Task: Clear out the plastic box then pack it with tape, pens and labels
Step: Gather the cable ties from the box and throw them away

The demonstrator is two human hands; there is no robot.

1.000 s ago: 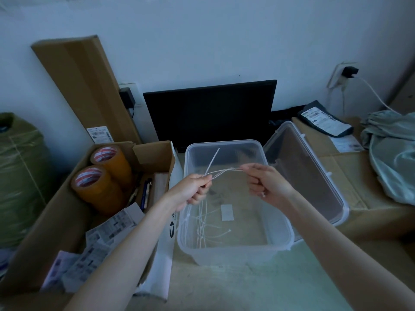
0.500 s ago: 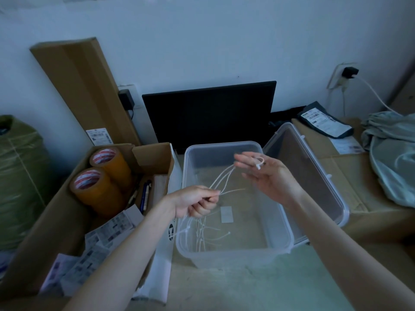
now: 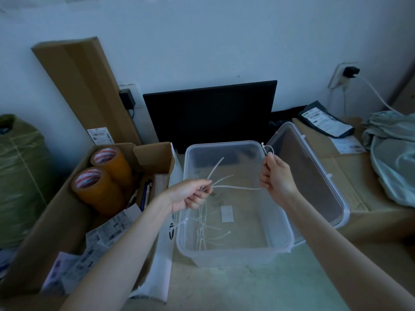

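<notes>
Plastic box (image 3: 233,252): open, partly cleared

Standing on the tabletop (image 3: 224,288) between the cardboard carton (image 3: 56,221) and the detached lid (image 3: 314,176); lid leaning against the box's right side; still containing several loose white cable ties (image 3: 208,230) toward the left wall and a small white label (image 3: 226,213) on the floor.

Left hand (image 3: 190,196): hovering over the box's left half, fingers curled around a bunch of cable ties (image 3: 215,173), ends fanning upward and rightward.

Right hand (image 3: 277,176): raised near the box's far right corner, fingers closed and pinching a single tie (image 3: 238,188), strand stretching across to the left hand, looped end (image 3: 268,149) showing above the fingers.

Carton: holding two rolls of brown tape (image 3: 103,185), pens (image 3: 146,194) just beside them, printed label sheets (image 3: 94,243) nearer the front.

Behind the box: dark monitor (image 3: 211,113) leaning at the wall.
</notes>
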